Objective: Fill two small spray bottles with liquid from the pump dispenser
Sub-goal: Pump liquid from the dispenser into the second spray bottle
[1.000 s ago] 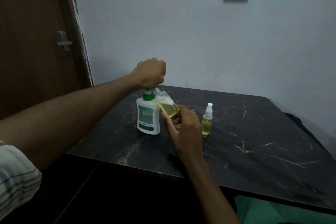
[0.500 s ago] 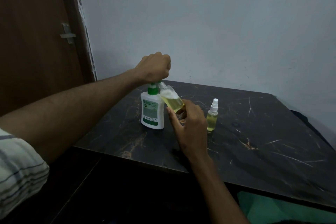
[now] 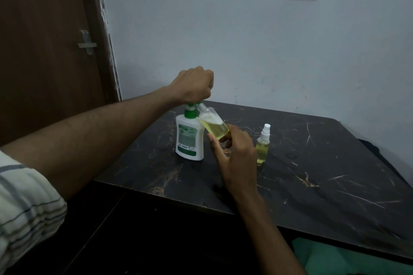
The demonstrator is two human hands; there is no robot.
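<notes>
A dark marble-patterned table (image 3: 312, 185) filled the right and middle of the scene, set against a pale wall (image 3: 245, 40) with a brown door (image 3: 44, 40) at far left. Near the table's far left corner stood the white pump dispenser (image 3: 190, 138), upright, with a green collar. The left hand (image 3: 193, 85) was curled into a fist over the pump head, gripping it from above. The right hand (image 3: 237, 158) held the uncapped spray bottle (image 3: 213, 124) by its base, fingers wrapped around it, tilted so its open neck met the pump's nozzle; yellow liquid filled most of it. Just right of that hand, the capped spray bottle (image 3: 263, 145) stood upright on the table, also holding yellow liquid.
</notes>
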